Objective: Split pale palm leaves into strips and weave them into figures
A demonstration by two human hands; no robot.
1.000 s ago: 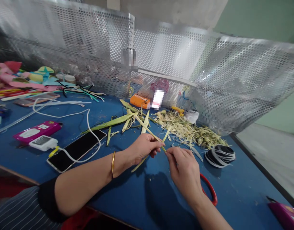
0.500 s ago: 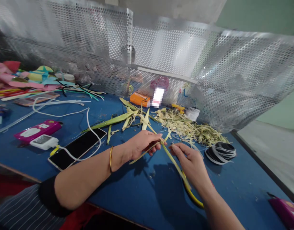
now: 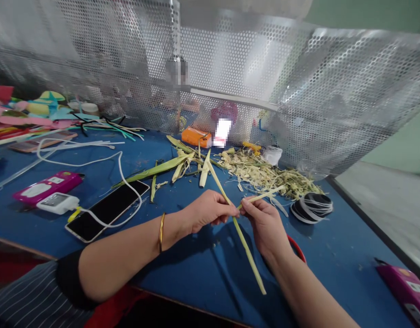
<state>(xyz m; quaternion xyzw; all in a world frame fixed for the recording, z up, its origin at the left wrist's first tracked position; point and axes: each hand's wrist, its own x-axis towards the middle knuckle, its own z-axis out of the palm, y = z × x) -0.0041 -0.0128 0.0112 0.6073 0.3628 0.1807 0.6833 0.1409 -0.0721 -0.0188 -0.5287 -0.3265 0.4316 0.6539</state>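
My left hand [image 3: 206, 210] and my right hand [image 3: 262, 223] meet above the blue table [image 3: 196, 269], both pinched on pale green palm leaf strips. One long leaf strip [image 3: 246, 243] runs from the leaf bundle [image 3: 182, 165] through my left fingers and down toward the table's near edge. A shorter strip [image 3: 264, 196] sticks out to the right from my right fingertips. A gold bangle sits on my left wrist.
A heap of leaf scraps [image 3: 267, 175] lies behind the hands, with a black tape roll [image 3: 312, 207] to its right. A phone [image 3: 105, 210] on a white cable, a pink device [image 3: 47, 186] and a white charger lie left. A perforated metal screen [image 3: 264, 82] walls the back. A red ring [image 3: 297, 246] peeks from behind my right wrist.
The long strip has swung so its free end now points down toward the near edge. My right hand moved up to meet the left and now pinches a short strip pointing right.
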